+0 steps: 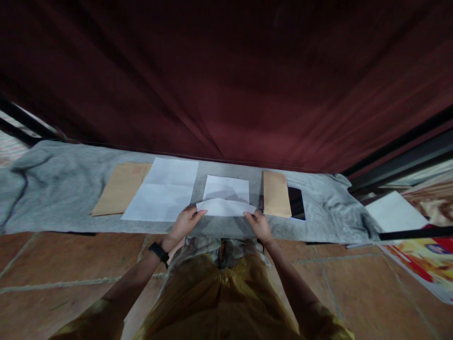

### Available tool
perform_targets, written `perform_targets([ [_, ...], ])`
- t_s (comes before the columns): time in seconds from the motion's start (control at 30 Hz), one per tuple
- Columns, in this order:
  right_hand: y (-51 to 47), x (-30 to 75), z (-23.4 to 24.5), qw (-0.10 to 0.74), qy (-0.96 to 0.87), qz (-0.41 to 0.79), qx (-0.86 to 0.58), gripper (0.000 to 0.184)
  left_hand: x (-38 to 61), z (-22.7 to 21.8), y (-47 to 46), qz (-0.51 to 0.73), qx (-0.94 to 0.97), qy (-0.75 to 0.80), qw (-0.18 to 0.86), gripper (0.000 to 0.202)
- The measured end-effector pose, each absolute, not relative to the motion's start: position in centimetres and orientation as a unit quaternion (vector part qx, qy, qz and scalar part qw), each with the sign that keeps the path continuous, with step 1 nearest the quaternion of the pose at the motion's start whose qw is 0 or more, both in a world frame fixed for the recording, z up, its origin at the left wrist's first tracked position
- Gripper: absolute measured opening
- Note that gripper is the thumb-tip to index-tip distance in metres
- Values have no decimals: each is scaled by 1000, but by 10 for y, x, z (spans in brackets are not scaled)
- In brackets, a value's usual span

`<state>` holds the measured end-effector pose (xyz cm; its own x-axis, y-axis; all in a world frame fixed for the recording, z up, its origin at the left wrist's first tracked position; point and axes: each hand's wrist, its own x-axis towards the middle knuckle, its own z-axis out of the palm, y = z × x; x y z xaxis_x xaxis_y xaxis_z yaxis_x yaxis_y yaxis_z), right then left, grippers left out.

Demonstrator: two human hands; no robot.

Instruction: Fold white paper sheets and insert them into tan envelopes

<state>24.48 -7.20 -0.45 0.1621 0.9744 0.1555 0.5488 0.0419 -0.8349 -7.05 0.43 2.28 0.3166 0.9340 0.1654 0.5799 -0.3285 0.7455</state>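
Observation:
A white sheet of paper (226,191) lies on a grey cloth (63,184), its near edge lifted and folded up away from me. My left hand (187,222) pinches the lifted edge at its left corner. At the right corner, my right hand (259,225) holds the same edge. A black watch (159,252) is on my left wrist.
Left of the sheet lie a larger white paper (163,196) and a brown envelope (120,188). To the right lie another brown envelope (276,193) and a dark phone (296,202). A dark red curtain (226,80) hangs behind. More papers (394,210) sit at far right.

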Motion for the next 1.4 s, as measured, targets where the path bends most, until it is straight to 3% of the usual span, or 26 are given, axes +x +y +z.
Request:
perform_targets([
  [0.13,-64,241,2,439,-555,287,-645,41,-61,30,9,313,723,516,337,44],
  [0.47,-41,232,0,496,-455,345,-654,49,-45,29,26,326,686,561,329,42],
  [0.63,-44,228,6,526,-439,360,-633,47,-51,27,27,313,654,506,467,50],
  [0.8,-59,235,9,492,-477,409,-602,46,-73,33,31,186,665,428,583,52],
  [1.0,-68,245,5,469,-496,416,-600,47,-76,26,37,165,716,389,556,60],
  [1.2,-69,255,1,410,-590,420,-555,36,-69,24,35,209,793,326,472,43],
  [1.4,-67,249,2,403,-593,352,-602,31,-64,24,27,215,749,437,449,49],
])
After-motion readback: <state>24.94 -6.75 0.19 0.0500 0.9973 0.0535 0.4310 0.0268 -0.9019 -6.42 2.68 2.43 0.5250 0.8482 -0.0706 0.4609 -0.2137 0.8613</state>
